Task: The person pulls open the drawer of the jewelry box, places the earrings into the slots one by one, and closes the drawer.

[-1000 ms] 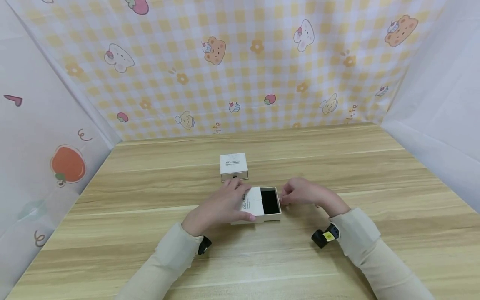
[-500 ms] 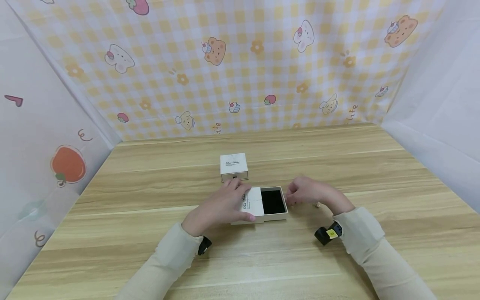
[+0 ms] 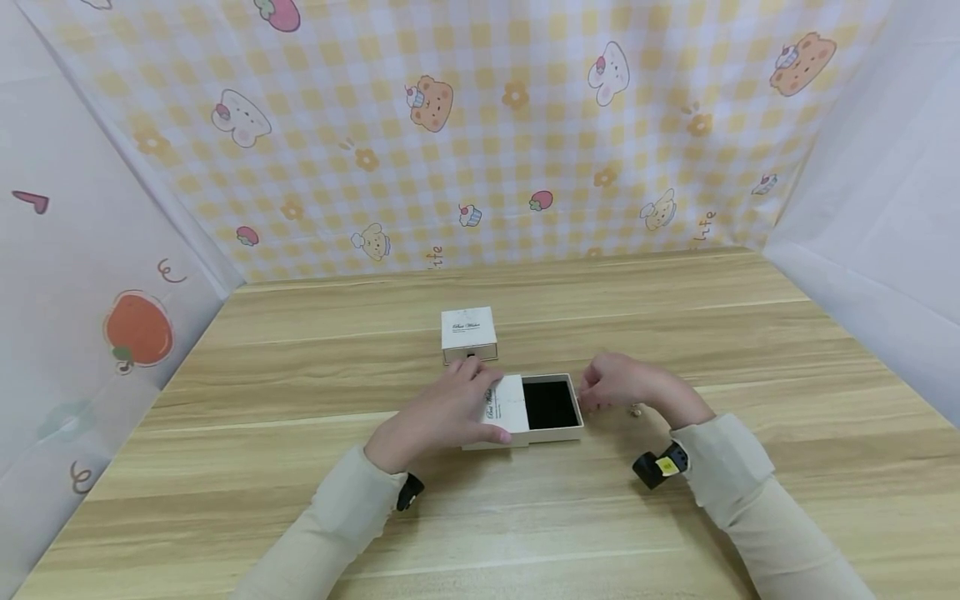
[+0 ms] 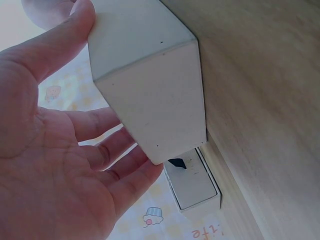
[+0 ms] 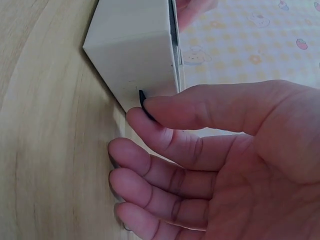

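A white drawer-style gift box (image 3: 510, 404) with printed script lies on the table, its inner drawer (image 3: 557, 434) pulled out to the right and showing a black lining (image 3: 550, 406). My left hand (image 3: 442, 412) grips the outer sleeve, thumb on the near side and fingers over the far side. At the drawer's right end, my right hand (image 3: 618, 383) pinches a black ribbon pull tab (image 5: 145, 104) between thumb and index finger, its other fingers loosely curled beside the table. A small shiny trinket (image 3: 635, 410) lies under the right wrist.
A second white box (image 3: 468, 329), closed, stands just behind the first, its own black tab (image 4: 177, 163) facing my left hand. The wooden table (image 3: 315, 350) ends at a checked cloth backdrop (image 3: 495, 150), with white cloth on both sides.
My right hand has moved to the right, drawing the drawer further out so more black lining shows. The left hand and sleeve have stayed put. The trinket now shows more clearly.
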`<action>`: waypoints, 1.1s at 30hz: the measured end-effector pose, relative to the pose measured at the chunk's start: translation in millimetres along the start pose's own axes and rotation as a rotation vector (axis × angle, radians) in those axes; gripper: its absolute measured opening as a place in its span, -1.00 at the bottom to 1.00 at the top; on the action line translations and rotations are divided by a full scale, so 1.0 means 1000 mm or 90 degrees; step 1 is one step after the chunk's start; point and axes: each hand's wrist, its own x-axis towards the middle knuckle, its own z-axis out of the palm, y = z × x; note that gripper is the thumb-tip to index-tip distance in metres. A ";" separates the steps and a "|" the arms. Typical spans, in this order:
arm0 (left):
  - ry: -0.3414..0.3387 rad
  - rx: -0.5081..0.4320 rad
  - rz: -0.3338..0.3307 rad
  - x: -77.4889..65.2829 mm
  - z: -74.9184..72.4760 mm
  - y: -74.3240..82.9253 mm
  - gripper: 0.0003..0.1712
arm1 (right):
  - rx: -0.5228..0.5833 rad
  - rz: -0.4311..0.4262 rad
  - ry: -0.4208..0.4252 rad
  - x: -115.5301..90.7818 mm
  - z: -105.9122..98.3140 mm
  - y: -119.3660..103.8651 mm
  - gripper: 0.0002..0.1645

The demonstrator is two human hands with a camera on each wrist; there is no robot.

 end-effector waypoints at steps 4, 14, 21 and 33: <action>-0.003 0.003 -0.003 0.000 0.000 0.000 0.00 | -0.005 0.007 0.001 -0.001 -0.001 0.000 -0.87; -0.005 0.000 -0.005 0.001 0.000 0.000 0.01 | -0.015 0.021 0.005 -0.003 -0.003 0.002 -0.87; -0.006 -0.002 -0.007 0.000 0.000 0.001 0.00 | -0.020 0.021 0.004 -0.006 -0.006 0.001 -0.89; -0.009 -0.010 -0.008 0.000 -0.001 0.001 0.01 | -0.020 0.033 0.009 -0.006 -0.006 0.001 -0.91</action>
